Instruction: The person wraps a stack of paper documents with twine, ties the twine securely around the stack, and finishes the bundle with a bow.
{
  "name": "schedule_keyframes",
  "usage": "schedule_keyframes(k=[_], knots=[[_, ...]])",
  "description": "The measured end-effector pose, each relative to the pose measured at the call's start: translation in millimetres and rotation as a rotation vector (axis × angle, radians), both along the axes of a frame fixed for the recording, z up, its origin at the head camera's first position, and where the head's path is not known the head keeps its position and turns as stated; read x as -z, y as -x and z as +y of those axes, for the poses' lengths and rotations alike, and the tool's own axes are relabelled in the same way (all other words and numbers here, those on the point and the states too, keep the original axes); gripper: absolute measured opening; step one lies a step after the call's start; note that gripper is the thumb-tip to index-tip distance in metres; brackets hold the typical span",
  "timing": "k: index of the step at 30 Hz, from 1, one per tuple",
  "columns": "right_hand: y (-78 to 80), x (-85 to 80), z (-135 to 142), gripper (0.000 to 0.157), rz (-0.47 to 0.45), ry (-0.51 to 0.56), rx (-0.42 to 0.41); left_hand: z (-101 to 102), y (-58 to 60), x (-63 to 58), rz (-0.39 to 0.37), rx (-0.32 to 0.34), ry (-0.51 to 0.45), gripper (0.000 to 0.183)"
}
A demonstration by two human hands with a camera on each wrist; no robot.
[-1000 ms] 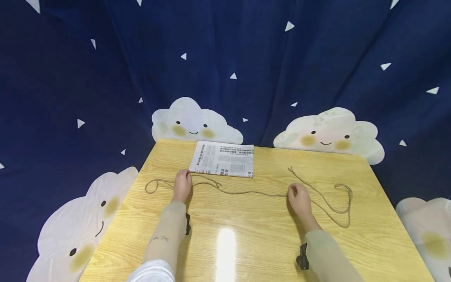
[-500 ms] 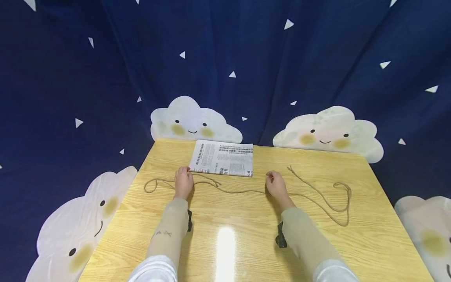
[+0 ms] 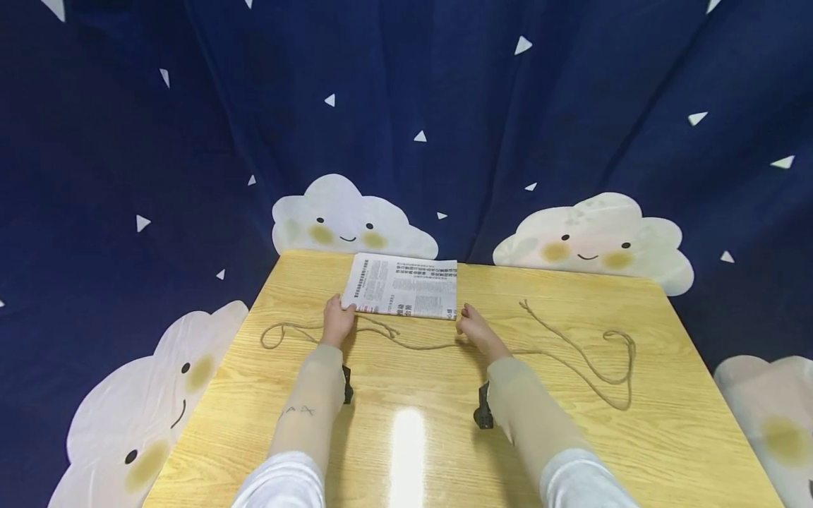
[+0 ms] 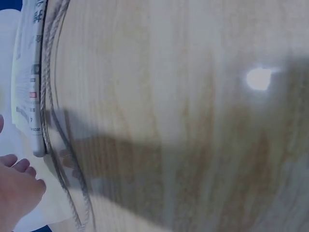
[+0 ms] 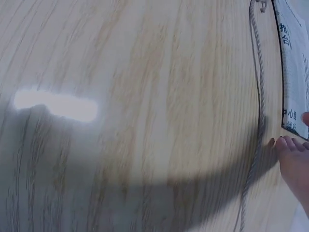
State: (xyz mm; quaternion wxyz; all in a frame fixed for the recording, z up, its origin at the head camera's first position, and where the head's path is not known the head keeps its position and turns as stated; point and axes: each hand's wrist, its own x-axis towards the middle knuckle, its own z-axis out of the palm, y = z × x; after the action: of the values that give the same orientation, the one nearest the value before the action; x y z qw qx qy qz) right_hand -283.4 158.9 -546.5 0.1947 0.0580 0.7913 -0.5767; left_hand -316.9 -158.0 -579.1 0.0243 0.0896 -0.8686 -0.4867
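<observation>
A folded newspaper (image 3: 403, 286) lies flat near the back edge of the table. My left hand (image 3: 339, 321) is at its front left corner, thumb toward the paper. In the left wrist view the fingers of that hand (image 4: 19, 193) are parted beside the newspaper's end (image 4: 33, 96). At the front right corner is my right hand (image 3: 479, 333); the right wrist view shows its thumb and fingers (image 5: 292, 154) spread apart around the corner of the newspaper (image 5: 294, 72). Neither hand visibly grips it. A thin brown cord (image 3: 419, 346) passes beneath both hands along the tabletop.
On the left the cord makes a small loop (image 3: 273, 336); on the right it bends back in a wide curve (image 3: 630, 367). The wooden table (image 3: 444, 437) reflects a bright light. Behind it hangs a dark blue curtain (image 3: 470, 106) with cloud prints.
My right hand has left the cord on the right and moved left to the newspaper's corner. My left hand has shifted slightly right and forward to the other corner. The cord stays lying.
</observation>
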Motion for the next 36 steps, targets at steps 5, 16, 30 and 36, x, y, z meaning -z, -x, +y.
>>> schedule_keyframes(k=[5,16,30,36], knots=[[0.2,-2.9,-5,0.080,-0.064,0.080,-0.030,7,-2.1,-18.1,-0.118,0.058,-0.093,0.052],[0.3,-0.3,-9,0.073,-0.081,0.193,-0.003,-6,29.8,39.2,-0.112,0.057,-0.162,0.045],[4.1,-1.3,1,0.057,-0.021,0.225,0.259,-14,66.1,92.5,0.081,-0.187,-0.139,0.051],[58.3,109.2,37,0.066,-0.031,0.471,0.313,-20,102.7,155.7,0.115,-0.439,-0.283,0.020]])
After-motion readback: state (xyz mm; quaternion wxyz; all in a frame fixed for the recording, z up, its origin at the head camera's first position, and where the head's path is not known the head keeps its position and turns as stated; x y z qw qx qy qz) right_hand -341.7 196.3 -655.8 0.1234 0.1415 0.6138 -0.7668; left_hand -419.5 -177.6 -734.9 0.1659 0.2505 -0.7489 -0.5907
